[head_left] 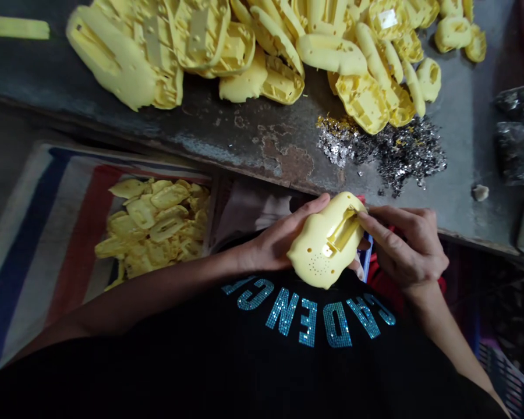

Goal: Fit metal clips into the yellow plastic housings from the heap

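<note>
Yellow plastic shell point(317, 259) held between both hands
Left hand point(279, 240) cradles its near side; right hand point(408, 247) pinches its far edge.

Yellow plastic shell point(318, 259), partly hidden behind the fingers of the right hand point(408, 244) and left hand point(283, 233). Beyond the shell, yellow casings point(262, 52) cut off by the top edge. Right of the shell, dark plastic bags point(519, 134) cut off by the side edge, contents too shadowed to tell.

Sequined "CADENCE", upside down, on black shirt point(192, 366).
</note>
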`<state>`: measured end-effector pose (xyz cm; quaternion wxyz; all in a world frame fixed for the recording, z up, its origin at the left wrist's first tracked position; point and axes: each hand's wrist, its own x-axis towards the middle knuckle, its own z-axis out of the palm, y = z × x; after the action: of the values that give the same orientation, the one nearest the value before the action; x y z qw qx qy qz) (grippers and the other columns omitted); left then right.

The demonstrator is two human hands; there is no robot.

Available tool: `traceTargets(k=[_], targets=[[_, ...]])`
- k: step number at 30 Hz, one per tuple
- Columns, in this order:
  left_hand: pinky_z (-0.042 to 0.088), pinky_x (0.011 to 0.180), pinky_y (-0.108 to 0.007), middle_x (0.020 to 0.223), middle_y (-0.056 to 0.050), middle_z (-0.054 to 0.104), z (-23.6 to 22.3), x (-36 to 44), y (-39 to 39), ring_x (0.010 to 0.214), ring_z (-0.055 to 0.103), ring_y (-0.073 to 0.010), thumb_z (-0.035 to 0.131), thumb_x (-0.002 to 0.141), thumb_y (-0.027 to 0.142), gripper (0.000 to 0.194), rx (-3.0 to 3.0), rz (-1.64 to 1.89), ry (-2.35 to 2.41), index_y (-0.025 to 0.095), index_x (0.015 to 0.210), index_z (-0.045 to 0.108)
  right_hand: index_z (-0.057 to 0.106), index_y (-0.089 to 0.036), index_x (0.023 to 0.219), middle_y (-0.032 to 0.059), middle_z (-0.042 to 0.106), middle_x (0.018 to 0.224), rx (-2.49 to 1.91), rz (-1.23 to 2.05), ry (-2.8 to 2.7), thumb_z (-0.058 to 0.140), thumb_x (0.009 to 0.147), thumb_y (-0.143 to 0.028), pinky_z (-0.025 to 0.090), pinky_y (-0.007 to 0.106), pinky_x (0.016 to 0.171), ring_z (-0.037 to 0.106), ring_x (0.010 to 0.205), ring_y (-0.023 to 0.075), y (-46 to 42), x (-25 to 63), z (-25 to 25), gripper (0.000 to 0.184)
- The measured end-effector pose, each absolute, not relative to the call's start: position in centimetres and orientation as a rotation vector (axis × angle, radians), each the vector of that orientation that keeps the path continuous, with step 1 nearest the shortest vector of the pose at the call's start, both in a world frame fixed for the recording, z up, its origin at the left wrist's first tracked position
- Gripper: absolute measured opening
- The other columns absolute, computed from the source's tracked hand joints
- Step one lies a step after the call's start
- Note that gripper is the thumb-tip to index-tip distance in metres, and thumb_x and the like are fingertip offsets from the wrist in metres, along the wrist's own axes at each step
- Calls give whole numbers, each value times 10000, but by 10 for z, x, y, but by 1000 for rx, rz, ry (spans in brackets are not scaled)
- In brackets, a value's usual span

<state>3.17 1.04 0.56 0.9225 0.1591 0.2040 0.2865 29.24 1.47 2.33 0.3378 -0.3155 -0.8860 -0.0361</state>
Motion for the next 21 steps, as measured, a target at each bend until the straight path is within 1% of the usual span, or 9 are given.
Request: traceTargets(k=[3,5,7,9,11,13,16,18,21], targets=[[675,857,-344,1092,-110,910,4,31,10,888,874,-268,718,1107,703,881,329,620,379,167,1776,521,751,-443,1653,57,913,1326,-855,28,-2259,811,1087,-161,624,485,835,859,1041,320,12,289,26,635],[682,887,-367,1106,-136,910,5,31,7,926,882,-286,675,1141,701,900,367,630,387,149,1821,470,822,-460,1547,37,905,1308,-951,230,-2137,816,1084,-159,651,469,872,851,1057,294,15,286,34,553],[681,910,-379,1160,-150,909,9,32,4,949,880,-291,682,1148,691,908,419,682,443,168,1851,446,857,-423,1473,38,893,1281,-1033,511,-2050,845,1084,-215,675,426,882,840,1069,265,22,285,45,442],[669,913,-351,1228,-127,902,14,34,0,952,863,-262,777,1111,660,908,482,771,546,204,1840,485,867,-362,1426,48,887,1224,-1041,757,-2083,877,1082,-335,689,384,847,836,1031,248,32,284,57,345],[651,897,-303,1254,-83,890,18,34,-3,964,841,-226,884,1042,646,898,558,850,639,236,1781,581,875,-322,1355,45,881,1148,-1025,886,-2186,879,1084,-432,694,364,809,830,947,233,41,284,68,293],[640,883,-283,1248,-57,882,20,32,-6,987,829,-216,903,1013,689,863,645,867,664,274,1727,654,876,-304,1291,41,879,1095,-1040,898,-2240,872,1085,-471,696,360,787,822,882,226,45,283,74,266],[617,834,-272,1273,-86,876,24,21,-9,981,807,-217,845,1010,801,906,770,823,639,289,1736,669,861,-292,1227,34,874,1037,-1063,834,-2206,882,1075,-469,692,361,754,813,829,222,43,282,72,234],[588,794,-255,1308,-110,863,27,13,-12,958,770,-205,892,990,756,926,839,794,643,265,1745,673,843,-282,1217,23,868,1017,-1060,786,-2153,895,1064,-395,692,352,753,813,815,211,37,281,65,197],[533,727,-231,1198,-85,841,28,7,-16,857,687,-163,940,997,605,818,883,746,736,259,1705,723,820,-273,1244,21,876,1059,-1028,693,-2107,899,1043,-255,692,331,774,818,837,193,27,278,55,216]])
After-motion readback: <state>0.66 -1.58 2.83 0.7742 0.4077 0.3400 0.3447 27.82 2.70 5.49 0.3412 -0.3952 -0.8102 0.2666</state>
